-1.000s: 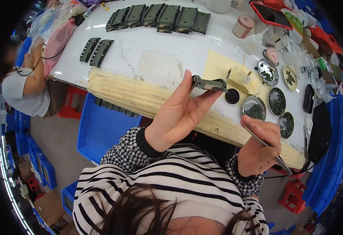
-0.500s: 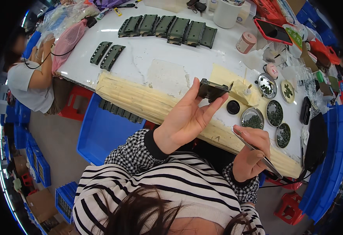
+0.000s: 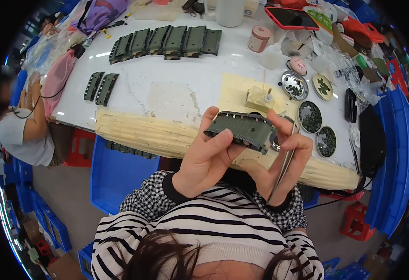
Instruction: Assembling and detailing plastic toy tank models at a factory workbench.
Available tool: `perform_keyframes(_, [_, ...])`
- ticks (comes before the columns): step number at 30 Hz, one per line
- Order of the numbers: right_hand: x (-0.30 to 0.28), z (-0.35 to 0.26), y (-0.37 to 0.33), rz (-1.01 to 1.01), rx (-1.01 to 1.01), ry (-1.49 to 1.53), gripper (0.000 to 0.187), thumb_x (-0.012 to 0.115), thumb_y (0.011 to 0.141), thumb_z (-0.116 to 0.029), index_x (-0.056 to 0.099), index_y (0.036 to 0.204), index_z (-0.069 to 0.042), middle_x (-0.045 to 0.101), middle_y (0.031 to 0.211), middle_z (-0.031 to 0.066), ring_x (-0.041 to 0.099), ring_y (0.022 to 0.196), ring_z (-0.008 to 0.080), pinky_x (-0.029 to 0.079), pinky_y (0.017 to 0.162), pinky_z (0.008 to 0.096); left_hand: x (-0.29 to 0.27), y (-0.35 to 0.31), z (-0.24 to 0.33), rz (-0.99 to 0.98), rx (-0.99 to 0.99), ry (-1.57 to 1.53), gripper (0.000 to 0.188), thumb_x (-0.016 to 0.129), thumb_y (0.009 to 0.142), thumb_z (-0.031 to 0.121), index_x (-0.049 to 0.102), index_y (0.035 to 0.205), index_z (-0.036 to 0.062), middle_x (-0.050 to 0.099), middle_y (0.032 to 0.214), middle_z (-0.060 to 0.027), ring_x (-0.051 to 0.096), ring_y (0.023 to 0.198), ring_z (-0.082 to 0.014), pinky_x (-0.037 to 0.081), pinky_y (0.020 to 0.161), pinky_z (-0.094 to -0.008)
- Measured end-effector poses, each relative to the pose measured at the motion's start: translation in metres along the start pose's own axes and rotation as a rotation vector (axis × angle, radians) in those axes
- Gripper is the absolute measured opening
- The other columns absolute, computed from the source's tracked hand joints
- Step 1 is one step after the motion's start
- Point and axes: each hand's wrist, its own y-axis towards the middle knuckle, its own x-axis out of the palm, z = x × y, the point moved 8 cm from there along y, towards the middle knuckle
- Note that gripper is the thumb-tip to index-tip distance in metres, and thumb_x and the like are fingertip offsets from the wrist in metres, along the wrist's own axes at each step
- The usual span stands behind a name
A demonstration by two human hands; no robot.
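Note:
My left hand (image 3: 206, 161) grips a dark green, slightly curved plastic part (image 3: 241, 129) with toothed long edges, its thumb on the near edge. Small pale and reddish dots show along the far edge. My right hand (image 3: 284, 161) has metal tweezers (image 3: 283, 175) tucked in it, points upward, while its fingers are at the part's right end. Whether the tweezers hold anything is too small to tell. Just beyond the hands stands a small block wrapped in yellowish tape (image 3: 259, 99). Two similar green parts (image 3: 105, 89) lie at the left of the table.
A row of green parts (image 3: 171, 42) lies at the back. Several round dishes with tiny green pieces, one a metal dish (image 3: 284, 84), stand at right. A pink-labelled jar (image 3: 259, 39) and red-cased phone (image 3: 292, 18) are behind. A blue bin (image 3: 115, 172) sits below the padded edge (image 3: 139, 133). Another person sits at left.
My left hand has turned the green part so its broad face shows. My right hand, with the tweezers, has moved up and left to the part's right end. The view has shifted.

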Motion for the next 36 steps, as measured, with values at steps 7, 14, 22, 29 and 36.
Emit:
perform_keyframes(7, [-0.012, 0.002, 0.006, -0.292, 0.221, 0.373, 0.059, 0.085, 0.065, -0.008, 0.032, 0.091, -0.012, 0.059, 0.105, 0.0141, 0.059, 0.108, 0.0225, 0.033, 0.108, 0.0489, -0.014, -0.013, -0.028, -0.336, -0.502, 0.118, 0.075, 0.072, 0.082, 0.021, 0.031, 0.141, 0.0025, 0.052, 0.129, -0.0113, 0.051, 0.121, -0.0223, 0.041, 0.102, -0.0397])
perform_keyframes(14, [-0.069, 0.009, 0.014, -0.159, 0.244, 0.106, 0.033, 0.062, 0.088, -0.026, 0.045, 0.104, -0.002, 0.052, 0.123, 0.0238, 0.048, 0.120, 0.0323, 0.032, 0.105, 0.0413, 0.002, -0.022, -0.031, -0.417, -0.714, 0.336, 0.054, 0.057, 0.090, 0.003, 0.033, 0.138, 0.0008, 0.062, 0.111, -0.0211, 0.064, 0.100, -0.0254, 0.054, 0.086, -0.0361])
perform_keyframes(22, [-0.127, 0.077, 0.046, -0.266, 0.318, -0.969, 0.010, 0.060, 0.082, -0.004, 0.060, 0.091, -0.001, 0.062, 0.092, 0.0142, 0.061, 0.079, 0.0333, 0.047, 0.070, 0.0398, -0.003, -0.003, -0.018, -0.235, -0.364, 0.534, 0.051, 0.051, 0.093, 0.002, 0.028, 0.139, 0.0064, 0.060, 0.113, -0.0219, 0.064, 0.101, -0.0276, 0.054, 0.087, -0.0377])
perform_keyframes(29, [-0.127, 0.111, 0.057, -0.374, 0.341, -1.002, 0.012, 0.065, 0.079, -0.011, 0.063, 0.085, 0.000, 0.064, 0.082, 0.0160, 0.062, 0.076, 0.0342, 0.047, 0.066, 0.0404, -0.009, -0.006, -0.012, -0.240, -0.329, 0.560, 0.048, 0.050, 0.094, 0.000, 0.029, 0.137, 0.0052, 0.059, 0.115, -0.0197, 0.062, 0.104, -0.0235, 0.053, 0.089, -0.0342])
perform_keyframes(36, [-0.119, 0.108, 0.059, -0.424, 0.265, -1.001, 0.011, 0.061, 0.080, -0.004, 0.058, 0.089, 0.000, 0.063, 0.082, 0.0177, 0.060, 0.075, 0.0373, 0.047, 0.066, 0.0406, -0.010, -0.004, -0.014, -0.296, -0.321, 0.572, 0.055, 0.049, 0.094, -0.001, 0.024, 0.142, 0.0071, 0.055, 0.121, -0.0206, 0.059, 0.108, -0.0230, 0.052, 0.091, -0.0357])
